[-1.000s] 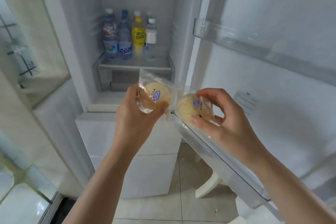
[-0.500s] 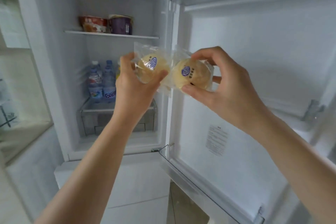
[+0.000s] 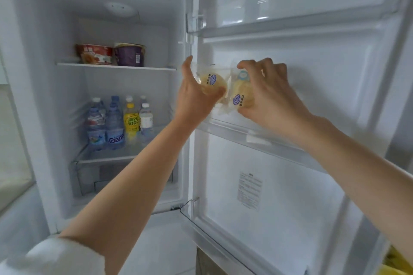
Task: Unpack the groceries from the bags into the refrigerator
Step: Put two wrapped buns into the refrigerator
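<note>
stocking the door: both hands at frame centre, left hand (image 3: 192,98) gripping one wrapped bun (image 3: 211,83), right hand (image 3: 271,96) pinching another bun (image 3: 242,96), just above the middle door shelf (image 3: 257,138). next, likely lower and release them behind its rail.

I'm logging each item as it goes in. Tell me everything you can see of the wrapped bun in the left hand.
The bun is round and pale yellow, sealed in a clear, crinkly plastic wrapper with a round blue logo and small dark print on its face. The left hand grips it from the left and below, thumb up along the wrapper's edge. It is held upright, face toward the camera, in front of the open door just above the middle door shelf. Its wrapper meets or overlaps that of a second wrapped bun to its right.
</note>
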